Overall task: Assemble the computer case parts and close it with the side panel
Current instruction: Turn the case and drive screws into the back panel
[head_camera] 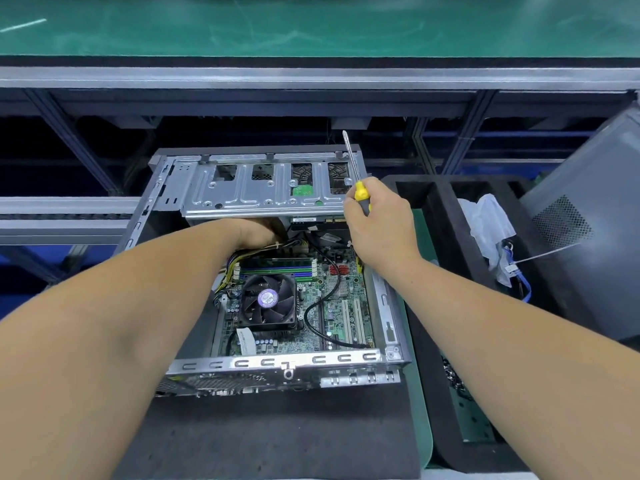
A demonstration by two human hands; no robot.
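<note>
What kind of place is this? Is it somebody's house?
Probably not a house: it looks like a factory or repair workshop. An open grey metal computer case lies on a dark foam mat, a green conveyor belt on a metal frame runs behind, and the right hand holds a yellow-handled screwdriver.

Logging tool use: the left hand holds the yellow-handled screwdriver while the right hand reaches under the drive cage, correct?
Sides swapped. In the head view the right hand grips the yellow-handled screwdriver, and the left hand reaches under the drive cage.
</note>
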